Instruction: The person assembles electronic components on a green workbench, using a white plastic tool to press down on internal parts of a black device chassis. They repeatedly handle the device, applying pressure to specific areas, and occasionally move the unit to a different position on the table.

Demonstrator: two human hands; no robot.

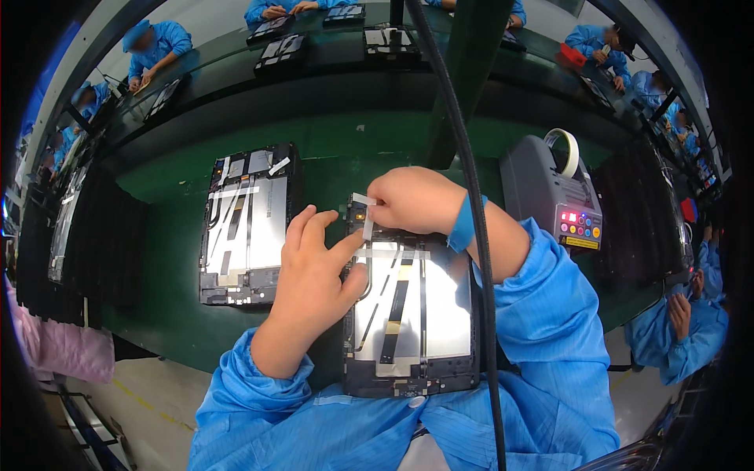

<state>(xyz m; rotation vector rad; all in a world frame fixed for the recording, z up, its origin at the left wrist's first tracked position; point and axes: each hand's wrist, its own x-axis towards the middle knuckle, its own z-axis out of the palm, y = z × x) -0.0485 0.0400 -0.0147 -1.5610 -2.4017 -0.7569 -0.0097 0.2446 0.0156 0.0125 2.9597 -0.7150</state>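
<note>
In front of me lies an opened tablet (449, 314), its silver inner plate, black ribbon cables and dark circuit parts exposed. My right hand (415, 200) is over its upper left corner, fingers closed in a pinch on a strip of white tape (367, 228). More white tape (393, 254) crosses the plate below. My left hand (312, 275) reaches over the tablet's left edge with fingers spread, its index fingertip at the lower end of the strip. Whether that fingertip presses on the strip or only rests beside it, I cannot tell.
Another opened tablet (267, 224) lies on a pile at left. A grey tape dispenser (542, 184) with lit buttons stands at right. Dark stacks (102, 235) flank the green table (169, 330). A black cable (463, 141) hangs in front. Co-workers in blue sit around.
</note>
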